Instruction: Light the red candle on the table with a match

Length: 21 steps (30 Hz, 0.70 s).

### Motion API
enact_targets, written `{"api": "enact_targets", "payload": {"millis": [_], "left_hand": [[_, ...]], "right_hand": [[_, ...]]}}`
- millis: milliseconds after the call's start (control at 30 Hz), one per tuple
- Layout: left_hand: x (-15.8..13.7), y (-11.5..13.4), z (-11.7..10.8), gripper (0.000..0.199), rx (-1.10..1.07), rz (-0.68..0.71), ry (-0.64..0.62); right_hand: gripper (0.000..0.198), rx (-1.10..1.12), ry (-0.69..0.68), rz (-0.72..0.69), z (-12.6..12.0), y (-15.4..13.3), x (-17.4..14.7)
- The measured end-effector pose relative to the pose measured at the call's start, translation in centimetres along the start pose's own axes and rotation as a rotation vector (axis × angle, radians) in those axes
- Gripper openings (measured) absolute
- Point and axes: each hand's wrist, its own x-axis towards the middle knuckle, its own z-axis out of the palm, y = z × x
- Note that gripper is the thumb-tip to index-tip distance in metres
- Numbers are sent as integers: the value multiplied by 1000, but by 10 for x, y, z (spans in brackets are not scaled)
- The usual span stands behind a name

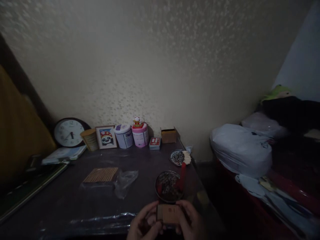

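seemingly both hands, left hand [144,224] and right hand [190,221], around a small box [169,213]

Only the clock [69,132] shows readable numerals.

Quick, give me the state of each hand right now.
Left hand: closed on the left end of the small brown box.
Right hand: closed on the right end of the same box.
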Motion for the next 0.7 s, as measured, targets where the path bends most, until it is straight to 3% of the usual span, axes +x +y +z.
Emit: {"api": "enact_targets", "payload": {"millis": [233,300,367,467,567,700], "left_hand": [[3,8,2,43,-98,-48,-55],[4,9,3,42,-116,-78,-67],[5,9,5,41,-113,-108,-68],[4,6,7,41,-92,-156,-84],[4,-1,8,41,-66,-161,-92],[3,-10,7,42,-66,-108,-93]], "right_hand": [[33,-10,-67,16,2,6,-1],[29,-50,-25,-101,3,11,-1],[26,-107,9,-325,2,14,0],[23,-214,-114,-576,-1,14,0],[26,-299,-238,-636,-4,12,1],[21,-378,-223,-674,-6,12,2]]}}
